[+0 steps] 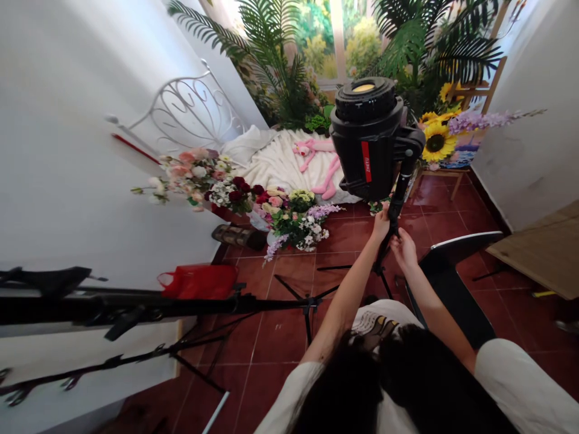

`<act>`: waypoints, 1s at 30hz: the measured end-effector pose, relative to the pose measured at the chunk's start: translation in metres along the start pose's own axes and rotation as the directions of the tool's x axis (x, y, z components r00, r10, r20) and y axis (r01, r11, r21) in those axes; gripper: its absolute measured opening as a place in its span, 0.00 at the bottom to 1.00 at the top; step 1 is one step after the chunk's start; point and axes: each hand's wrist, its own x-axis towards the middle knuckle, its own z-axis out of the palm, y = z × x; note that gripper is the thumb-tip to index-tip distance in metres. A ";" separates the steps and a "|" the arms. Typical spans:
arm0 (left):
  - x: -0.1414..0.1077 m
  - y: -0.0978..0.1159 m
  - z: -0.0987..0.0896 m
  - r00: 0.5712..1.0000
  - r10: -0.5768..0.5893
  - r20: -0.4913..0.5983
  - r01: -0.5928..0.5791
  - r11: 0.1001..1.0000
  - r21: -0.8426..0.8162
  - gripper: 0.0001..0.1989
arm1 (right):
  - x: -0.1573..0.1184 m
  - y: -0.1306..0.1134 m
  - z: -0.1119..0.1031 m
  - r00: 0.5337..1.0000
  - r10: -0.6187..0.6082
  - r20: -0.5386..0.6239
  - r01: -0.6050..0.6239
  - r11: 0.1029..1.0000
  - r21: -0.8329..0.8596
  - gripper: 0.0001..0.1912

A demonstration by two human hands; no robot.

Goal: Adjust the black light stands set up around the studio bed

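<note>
A black studio light [368, 147] with a red label stands upright on a black light stand [394, 208] in front of me. My left hand [381, 224] is closed around the stand's pole, just below the light's mount. Slightly lower and to the right, my right hand [404, 247] has its fingers closed at the same pole, near a joint or knob I cannot make out. The lower pole and the stand's legs are partly hidden behind my forearms.
More black stands [194, 304] stretch across the left. Flower bouquets [289, 220] and a bed with a cream blanket [271, 163] and pink plush toy [312, 146] lie beyond. A red bag [199, 282] is at left, a black chair [452, 283] at right, sunflowers [436, 143] behind.
</note>
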 end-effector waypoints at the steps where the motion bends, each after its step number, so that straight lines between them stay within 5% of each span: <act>1: 0.001 0.000 0.000 1.000 0.006 -0.004 -0.006 1.000 -0.008 0.32 | 0.001 -0.002 0.001 0.995 0.095 0.038 -0.098 0.990 0.102 0.15; 4: 0.001 0.000 0.000 1.000 0.015 0.000 -0.015 1.000 -0.008 0.31 | -0.001 -0.009 0.004 0.963 0.239 0.127 -0.265 0.926 0.267 0.14; 7: 0.001 0.002 -0.001 1.000 0.005 0.009 -0.005 1.000 0.018 0.29 | -0.007 -0.009 0.003 0.974 0.218 0.062 -0.227 0.947 0.227 0.12; 10: 0.000 0.002 -0.002 1.000 -0.007 0.016 0.007 1.000 0.012 0.28 | -0.015 -0.002 -0.001 0.996 0.057 -0.069 -0.053 0.997 0.058 0.21; 13: 0.000 0.001 -0.002 1.000 -0.013 0.011 0.014 1.000 -0.012 0.30 | -0.020 0.004 -0.011 0.986 -0.153 -0.066 0.140 0.975 -0.175 0.30; 22: -0.001 0.002 -0.001 1.000 -0.025 -0.003 0.025 1.000 -0.005 0.30 | -0.019 -0.003 -0.019 0.900 -0.425 0.097 0.378 0.651 -0.658 0.30; 26: -0.001 0.004 -0.001 1.000 -0.008 0.019 0.009 1.000 -0.012 0.28 | -0.018 -0.003 -0.010 0.947 -0.309 0.092 0.297 0.722 -0.625 0.35; 30: -0.002 0.007 -0.001 1.000 -0.029 0.002 0.029 0.999 0.026 0.29 | -0.015 -0.005 0.000 0.988 0.066 0.139 -0.015 0.940 -0.341 0.38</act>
